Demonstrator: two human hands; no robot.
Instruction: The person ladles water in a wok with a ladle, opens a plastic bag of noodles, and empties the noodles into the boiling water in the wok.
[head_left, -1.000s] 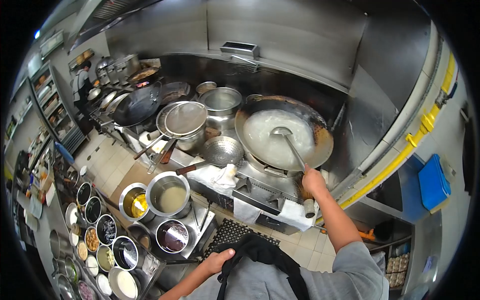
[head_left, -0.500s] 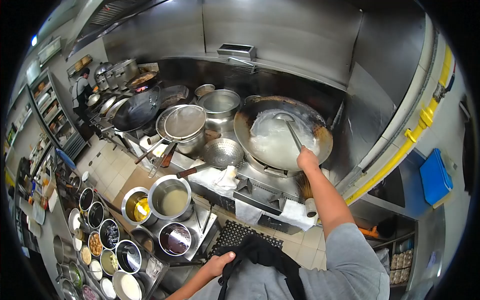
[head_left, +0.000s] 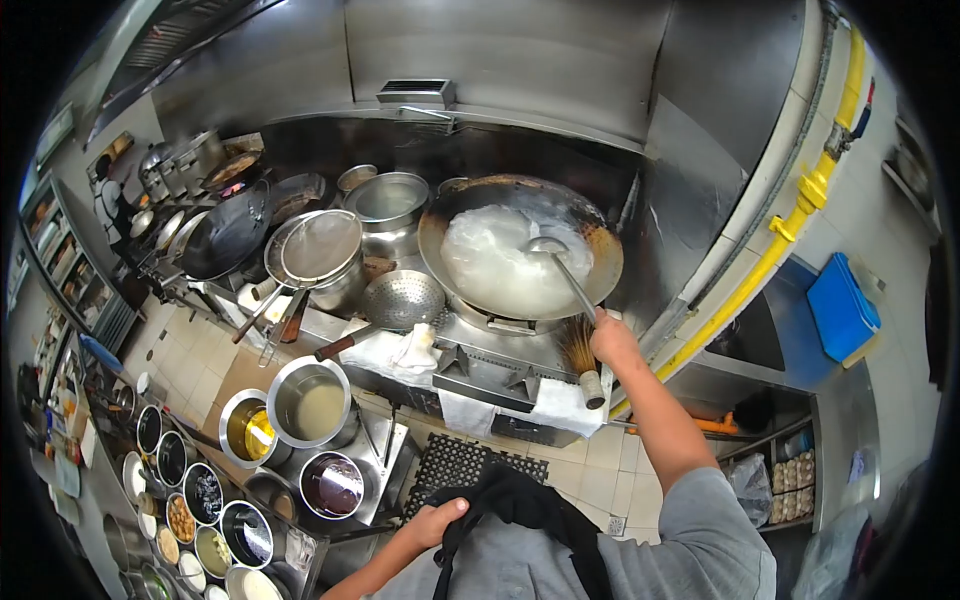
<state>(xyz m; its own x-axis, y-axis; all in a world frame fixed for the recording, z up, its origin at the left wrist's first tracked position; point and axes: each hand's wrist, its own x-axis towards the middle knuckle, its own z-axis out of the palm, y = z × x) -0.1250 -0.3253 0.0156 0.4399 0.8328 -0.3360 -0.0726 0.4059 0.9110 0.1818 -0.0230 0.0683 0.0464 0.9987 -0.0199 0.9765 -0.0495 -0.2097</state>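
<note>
My right hand [head_left: 612, 338] is closed round the handle of a long ladle [head_left: 573, 285]. The ladle's bowl dips into cloudy white liquid [head_left: 490, 262] in a large wok [head_left: 597, 222] with browned inner walls. Low at my waist, my left hand [head_left: 432, 524] is closed beside the black apron [head_left: 520, 505], its thumb on top. The fingers of that hand are mostly hidden, so what they hold, if anything, does not show. Just below my right hand, a bristle brush [head_left: 580, 362] stands by the stove edge.
Left of the wok are a perforated strainer [head_left: 403, 300], a steel pot [head_left: 387, 200], a mesh sieve [head_left: 320, 246] and a dark wok [head_left: 225, 240]. A pot of pale liquid [head_left: 309, 402] and several ingredient containers stand at lower left. Another person [head_left: 110, 205] stands far left.
My right hand has drawn the ladle nearer, and its bowl has moved from the wok's far side toward the right-hand part of the liquid. The view has shifted right; my left hand stays at my waist.
</note>
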